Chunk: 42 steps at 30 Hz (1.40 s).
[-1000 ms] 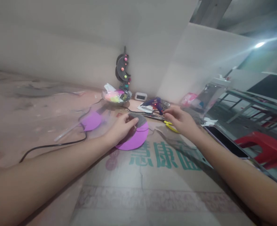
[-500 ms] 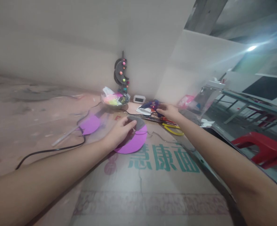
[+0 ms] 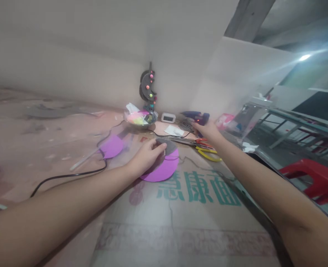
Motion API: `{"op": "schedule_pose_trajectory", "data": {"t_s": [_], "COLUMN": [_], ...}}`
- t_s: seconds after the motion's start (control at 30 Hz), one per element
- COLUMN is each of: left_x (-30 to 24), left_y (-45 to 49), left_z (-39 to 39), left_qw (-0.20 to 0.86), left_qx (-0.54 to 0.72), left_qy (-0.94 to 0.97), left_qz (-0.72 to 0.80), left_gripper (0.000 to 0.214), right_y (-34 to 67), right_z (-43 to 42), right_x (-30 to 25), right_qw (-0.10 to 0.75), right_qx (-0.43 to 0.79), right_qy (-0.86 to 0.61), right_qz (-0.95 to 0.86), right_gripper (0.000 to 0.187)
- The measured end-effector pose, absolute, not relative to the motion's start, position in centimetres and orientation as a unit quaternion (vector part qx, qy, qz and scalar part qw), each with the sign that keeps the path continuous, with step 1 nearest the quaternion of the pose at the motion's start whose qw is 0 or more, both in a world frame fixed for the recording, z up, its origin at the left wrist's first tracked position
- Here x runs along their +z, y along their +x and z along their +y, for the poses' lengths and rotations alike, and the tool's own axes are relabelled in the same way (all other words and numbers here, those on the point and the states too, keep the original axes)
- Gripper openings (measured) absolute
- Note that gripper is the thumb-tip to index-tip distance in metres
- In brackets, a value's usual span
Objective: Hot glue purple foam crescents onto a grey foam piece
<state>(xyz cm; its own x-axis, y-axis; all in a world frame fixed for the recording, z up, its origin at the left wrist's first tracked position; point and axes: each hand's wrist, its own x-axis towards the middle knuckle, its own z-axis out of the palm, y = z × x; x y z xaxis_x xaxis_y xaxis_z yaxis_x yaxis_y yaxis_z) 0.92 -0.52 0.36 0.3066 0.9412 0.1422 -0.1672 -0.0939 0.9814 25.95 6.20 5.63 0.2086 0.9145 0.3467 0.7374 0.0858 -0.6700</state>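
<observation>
My left hand point(image 3: 147, 157) rests palm down with curled fingers on a grey piece point(image 3: 165, 145) that lies on a purple foam disc point(image 3: 164, 167). My right hand point(image 3: 208, 129) is closed round the handle of a blue glue gun point(image 3: 195, 116), lifted off the cardboard near the back wall, its small red light showing. The gun's black cord point(image 3: 69, 174) trails left across the surface. A second purple disc point(image 3: 112, 145) lies to the left of my left hand.
Cardboard point(image 3: 186, 207) with green print covers the floor. Yellow-handled scissors point(image 3: 208, 152), a bowl of bright scraps point(image 3: 140, 118), a small white clock point(image 3: 168, 118), a black crescent ornament point(image 3: 148, 87) and a white glue stick point(image 3: 82, 161) lie around. A red stool point(image 3: 314, 178) stands right.
My right hand reached back from the yellow scissors to the glue gun, closed on it and lifted it toward the right. My left hand stayed on the grey piece.
</observation>
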Motion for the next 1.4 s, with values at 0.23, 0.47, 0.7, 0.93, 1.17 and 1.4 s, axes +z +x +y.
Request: {"op": "schedule_pose_trajectory", "data": {"t_s": [0.23,0.47,0.7,0.93,1.17,1.4], "left_x": [-0.1,-0.1,0.2,0.1,-0.2,-0.4], "left_y": [1.1,0.9,0.8,0.7,0.4,0.2], "left_z": [-0.1,0.0,-0.1,0.1,0.2,0.6], "left_qw": [0.580,0.591,0.599,0.554,0.488,0.463], "left_qx": [0.489,0.508,0.503,0.508,0.506,0.513], "left_qy": [0.567,0.532,0.516,0.555,0.607,0.608], "left_qz": [0.322,0.331,0.350,0.357,0.370,0.392], "left_gripper": [0.020,0.022,0.021,0.018,0.022,0.021], "right_y": [23.3,21.7,21.2,20.4,22.2,21.6], "right_z": [-1.3,-4.2,-5.9,-8.7,-6.6,-6.9], "right_x": [5.3,1.3,2.4,4.0,3.7,2.5], "right_qw": [0.526,0.490,0.430,0.377,0.429,0.378], "right_qx": [0.248,0.430,0.512,0.401,0.229,0.181], "right_qy": [-0.508,-0.470,-0.395,-0.459,-0.504,-0.527], "right_qz": [-0.636,-0.596,-0.630,-0.697,-0.714,-0.740], "right_gripper": [0.028,0.033,0.026,0.020,0.026,0.019]}}
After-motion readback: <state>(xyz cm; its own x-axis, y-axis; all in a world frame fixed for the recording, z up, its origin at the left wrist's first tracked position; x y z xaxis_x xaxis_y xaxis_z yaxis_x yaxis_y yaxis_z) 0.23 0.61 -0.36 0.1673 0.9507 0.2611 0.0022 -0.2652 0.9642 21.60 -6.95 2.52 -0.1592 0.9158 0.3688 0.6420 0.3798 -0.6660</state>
